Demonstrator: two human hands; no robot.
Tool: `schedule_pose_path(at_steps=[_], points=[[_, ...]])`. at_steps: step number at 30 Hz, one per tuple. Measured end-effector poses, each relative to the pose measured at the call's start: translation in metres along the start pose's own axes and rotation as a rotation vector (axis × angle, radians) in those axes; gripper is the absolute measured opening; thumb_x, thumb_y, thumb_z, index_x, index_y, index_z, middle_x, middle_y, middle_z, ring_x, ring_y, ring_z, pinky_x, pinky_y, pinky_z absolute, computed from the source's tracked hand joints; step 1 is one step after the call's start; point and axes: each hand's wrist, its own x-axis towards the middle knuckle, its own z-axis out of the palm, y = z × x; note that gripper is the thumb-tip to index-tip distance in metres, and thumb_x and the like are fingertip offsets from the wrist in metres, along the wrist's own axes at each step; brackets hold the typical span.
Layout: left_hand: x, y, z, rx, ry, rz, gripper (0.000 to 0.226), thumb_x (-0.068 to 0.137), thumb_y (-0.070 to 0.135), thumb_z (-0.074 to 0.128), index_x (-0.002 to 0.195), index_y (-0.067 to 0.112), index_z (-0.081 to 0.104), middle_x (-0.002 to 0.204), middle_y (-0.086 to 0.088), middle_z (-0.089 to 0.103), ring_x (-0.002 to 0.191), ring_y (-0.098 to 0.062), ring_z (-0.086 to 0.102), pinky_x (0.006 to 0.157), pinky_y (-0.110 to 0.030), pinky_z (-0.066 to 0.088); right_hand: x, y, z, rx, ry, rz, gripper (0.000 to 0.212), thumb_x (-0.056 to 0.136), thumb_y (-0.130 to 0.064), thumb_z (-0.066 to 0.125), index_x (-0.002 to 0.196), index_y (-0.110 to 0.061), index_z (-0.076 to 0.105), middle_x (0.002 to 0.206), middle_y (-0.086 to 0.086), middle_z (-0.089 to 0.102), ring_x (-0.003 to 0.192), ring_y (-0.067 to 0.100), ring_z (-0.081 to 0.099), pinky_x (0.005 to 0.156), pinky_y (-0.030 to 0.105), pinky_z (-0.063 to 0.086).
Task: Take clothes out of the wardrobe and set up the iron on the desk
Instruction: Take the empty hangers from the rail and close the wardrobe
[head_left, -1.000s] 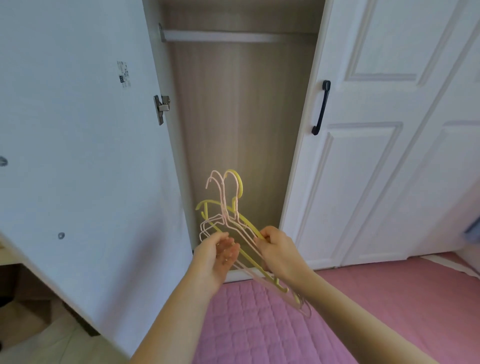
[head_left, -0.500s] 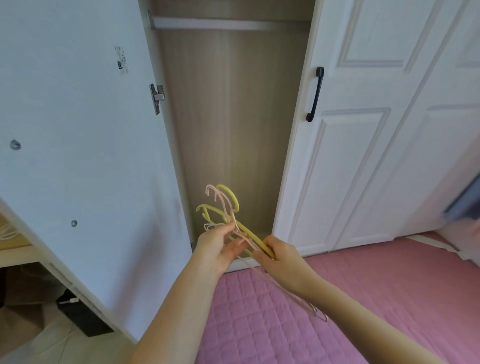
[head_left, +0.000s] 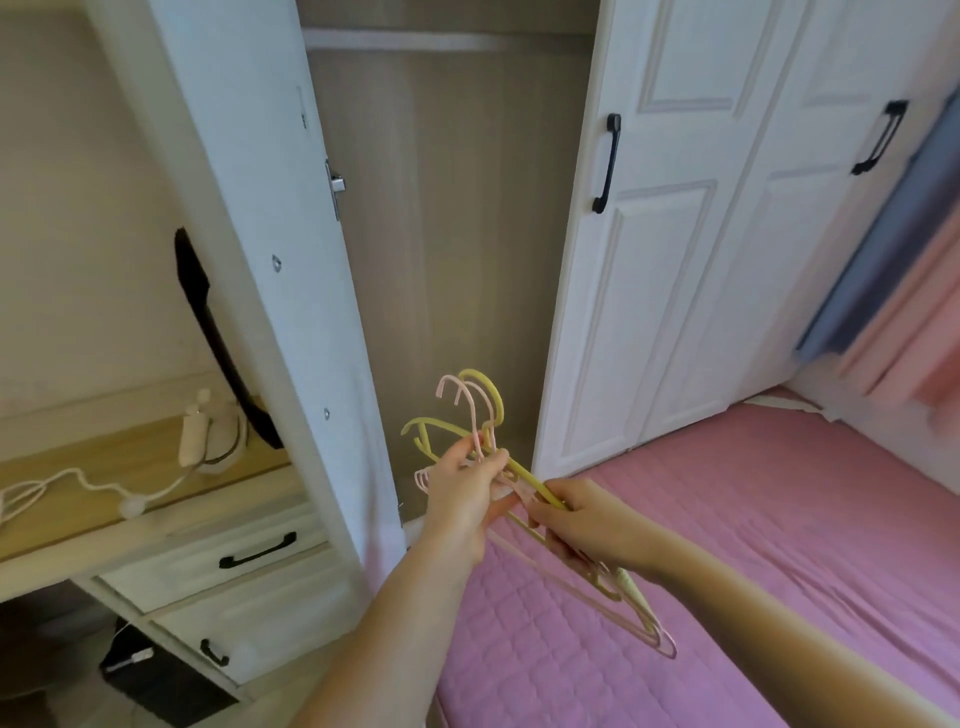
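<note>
1. Bunch of pink and yellow plastic hangers (head_left: 480, 415) held in front of the open wardrobe (head_left: 457, 234), hooks up and away, long axis slanting down toward the lower right.
2. Left hand (head_left: 467, 493) pinching the necks just below the hooks; right hand (head_left: 582, 519) curled round the shoulder bars lower down.
3. Iron (head_left: 208, 436) standing on the desk (head_left: 78, 493), well off to the left, nearer the left hand, cord trailing beside it.
4. No clothes visible on the wardrobe rail (head_left: 405, 40).

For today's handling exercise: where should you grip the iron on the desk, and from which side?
Take the iron by its handle, the pale upright bar, coming from the front left. The open wardrobe door blocks its right side, and the cord trails left.
</note>
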Motion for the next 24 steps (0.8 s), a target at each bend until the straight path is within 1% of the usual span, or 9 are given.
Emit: schedule_pose_path(at_steps=[5,8,12,14,16,17,18,20,24], points=[[-0.025,-0.012,-0.003,0.032,0.015,-0.049,0.025,0.091,0.007,0.062,0.115,0.012,0.067,0.079,-0.004,0.068,0.072,-0.022,0.068,0.068,-0.036,0.060,-0.029,0.004,0.019,0.093,0.051,0.131,0.024,0.097,-0.019,0.043,0.092,-0.001,0.060,0.069,0.005,0.062,0.050,0.017,0.059,0.051,0.026,0.050],[-0.038,-0.018,-0.002,0.064,0.006,-0.067,0.022,0.092,0.010,0.062,0.113,0.010,0.068,0.084,-0.007,0.071,0.073,-0.026,0.070,0.065,-0.037,0.061,-0.044,0.006,0.028,0.124,0.080,0.179,0.030,0.097,-0.024,0.044,0.100,0.002,0.059,0.071,0.004,0.055,0.048,0.015,0.051,0.047,0.025,0.044],[-0.052,-0.025,-0.002,0.206,-0.014,-0.031,0.014,0.093,0.018,0.061,0.105,0.015,0.068,0.093,-0.017,0.071,0.071,-0.026,0.070,0.060,-0.033,0.060,-0.061,0.011,0.040,0.182,0.118,0.206,0.025,0.098,-0.024,0.041,0.086,-0.009,0.056,0.067,0.002,0.046,0.046,0.012,0.040,0.042,0.023,0.036],[-0.060,-0.028,-0.004,0.309,-0.018,0.006,0.009,0.094,0.022,0.060,0.098,0.022,0.068,0.092,-0.015,0.072,0.076,-0.027,0.070,0.063,-0.038,0.061,-0.069,0.014,0.046,0.214,0.131,0.209,0.024,0.099,-0.025,0.041,0.082,-0.011,0.051,0.066,0.001,0.044,0.044,0.010,0.038,0.042,0.024,0.035],[-0.068,-0.029,-0.007,0.417,-0.040,0.054,0.012,0.095,0.023,0.058,0.086,0.028,0.066,0.085,-0.011,0.070,0.074,-0.026,0.066,0.073,-0.047,0.058,-0.076,0.016,0.051,0.253,0.148,0.210,0.025,0.099,-0.025,0.041,0.079,-0.012,0.048,0.065,0.000,0.043,0.042,0.009,0.035,0.041,0.023,0.032],[-0.073,-0.029,-0.008,0.434,-0.067,0.067,0.013,0.095,0.022,0.057,0.091,0.030,0.066,0.082,-0.011,0.066,0.073,-0.025,0.062,0.076,-0.047,0.056,-0.079,0.017,0.053,0.276,0.155,0.208,0.025,0.099,-0.024,0.040,0.078,-0.012,0.047,0.065,0.000,0.042,0.042,0.009,0.034,0.041,0.023,0.030],[-0.080,-0.029,-0.011,0.436,-0.093,0.066,0.017,0.095,0.020,0.056,0.103,0.030,0.066,0.080,-0.010,0.062,0.073,-0.023,0.058,0.075,-0.043,0.055,-0.083,0.017,0.055,0.307,0.156,0.206,0.025,0.099,-0.022,0.040,0.077,-0.013,0.046,0.065,0.000,0.042,0.042,0.009,0.033,0.041,0.023,0.028],[-0.092,-0.028,-0.015,0.450,-0.116,0.071,0.032,0.094,0.014,0.054,0.123,0.027,0.061,0.080,-0.004,0.058,0.076,-0.020,0.056,0.067,-0.034,0.051,-0.092,0.017,0.058,0.365,0.151,0.197,0.023,0.097,-0.019,0.040,0.076,-0.013,0.044,0.062,0.000,0.043,0.043,0.010,0.030,0.041,0.023,0.025],[-0.122,-0.025,-0.024,0.431,-0.109,0.078,0.032,0.094,0.013,0.054,0.123,0.022,0.062,0.098,-0.003,0.068,0.084,-0.019,0.065,0.075,-0.032,0.056,-0.110,0.016,0.066,0.453,0.143,0.188,0.022,0.096,-0.015,0.039,0.075,-0.013,0.044,0.058,-0.001,0.044,0.042,0.010,0.028,0.038,0.021,0.023]])
